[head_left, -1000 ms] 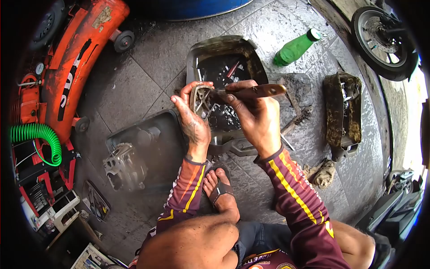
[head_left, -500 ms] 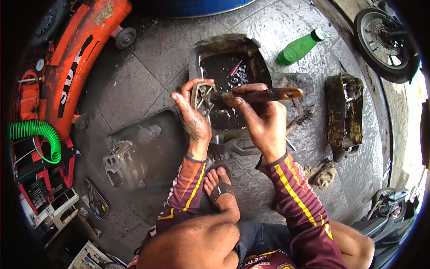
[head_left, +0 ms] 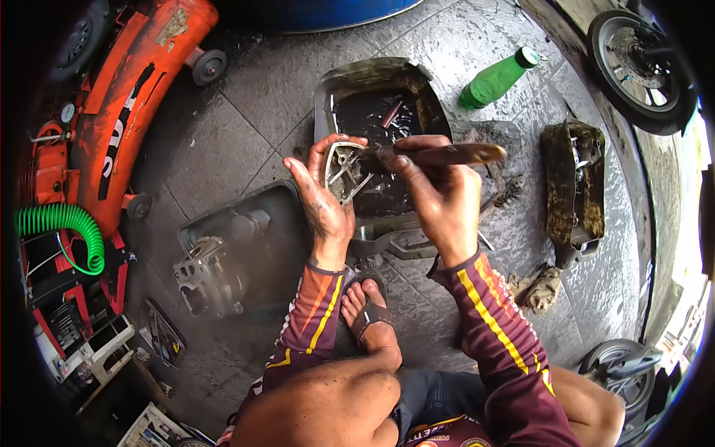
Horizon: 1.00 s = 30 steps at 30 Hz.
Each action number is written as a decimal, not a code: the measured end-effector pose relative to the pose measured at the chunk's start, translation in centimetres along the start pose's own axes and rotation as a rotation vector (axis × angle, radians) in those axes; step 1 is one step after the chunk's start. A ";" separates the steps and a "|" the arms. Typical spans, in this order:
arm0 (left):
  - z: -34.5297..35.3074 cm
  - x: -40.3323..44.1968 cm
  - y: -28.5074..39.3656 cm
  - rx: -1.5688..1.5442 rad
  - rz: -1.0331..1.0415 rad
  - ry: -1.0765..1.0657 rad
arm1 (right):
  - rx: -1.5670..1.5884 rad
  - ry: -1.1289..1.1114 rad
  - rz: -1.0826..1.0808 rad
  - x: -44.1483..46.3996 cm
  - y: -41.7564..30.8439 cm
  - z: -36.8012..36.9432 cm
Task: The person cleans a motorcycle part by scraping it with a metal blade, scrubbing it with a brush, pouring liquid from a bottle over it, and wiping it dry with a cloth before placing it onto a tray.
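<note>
My left hand [head_left: 328,212] holds a small rounded metal engine cover [head_left: 344,167], its ribbed inner side facing up toward me. In my right hand [head_left: 448,208] is a paintbrush [head_left: 463,154] with a wooden handle, gripped near the bristles. The brush's dark bristles are at the right edge of the cover; whether they touch it I cannot tell. Both hands are over the near part of a grimy basin [head_left: 430,104] with dark liquid in it. A thin red object [head_left: 392,114] lies in the basin.
A grey tray [head_left: 279,246] with a metal engine casing [head_left: 208,276] is at left. A green bottle [head_left: 497,78], a dirty narrow container [head_left: 573,186] and a rag [head_left: 538,289] stand or lie at right. An orange compressor [head_left: 126,112] fills the upper left.
The engine cover has tilted in my left hand, showing more of its inner side. The brush's handle has turned slightly, and its bristles sit farther right on the cover.
</note>
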<state>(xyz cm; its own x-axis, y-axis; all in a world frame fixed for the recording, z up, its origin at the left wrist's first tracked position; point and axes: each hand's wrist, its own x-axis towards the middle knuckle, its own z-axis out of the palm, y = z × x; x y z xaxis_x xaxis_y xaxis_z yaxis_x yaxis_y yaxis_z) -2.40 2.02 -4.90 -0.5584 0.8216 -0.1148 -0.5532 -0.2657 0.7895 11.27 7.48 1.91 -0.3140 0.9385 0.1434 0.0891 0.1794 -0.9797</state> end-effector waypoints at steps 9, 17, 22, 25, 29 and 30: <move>0.7 -1.0 0.3 0.469 0.303 -0.137 | 0.075 0.034 0.020 0.0 -2.0 -0.9; 0.9 -1.0 0.5 0.550 0.422 -0.207 | 0.222 0.204 0.191 -0.8 -1.7 -2.5; 1.2 -1.9 0.7 0.406 0.304 -0.203 | 0.145 0.005 0.315 0.2 -2.4 -2.8; 1.0 -2.4 1.2 0.424 0.267 -0.173 | 0.155 0.096 0.192 0.3 -4.1 -3.3; 2.6 -2.0 1.8 0.188 0.313 -0.111 | 0.093 -0.042 0.049 0.1 -3.9 -2.9; 2.1 -1.7 2.0 0.209 0.330 -0.103 | 0.145 0.000 0.141 0.1 -3.2 -2.4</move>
<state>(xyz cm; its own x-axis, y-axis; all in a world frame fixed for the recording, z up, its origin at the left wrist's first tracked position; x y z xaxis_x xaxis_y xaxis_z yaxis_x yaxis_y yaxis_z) -1.26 1.16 -1.89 -0.6146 0.7583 0.2175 -0.2111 -0.4238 0.8808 13.24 7.71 5.45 -0.3081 0.9513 0.0035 -0.0049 0.0021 -1.0000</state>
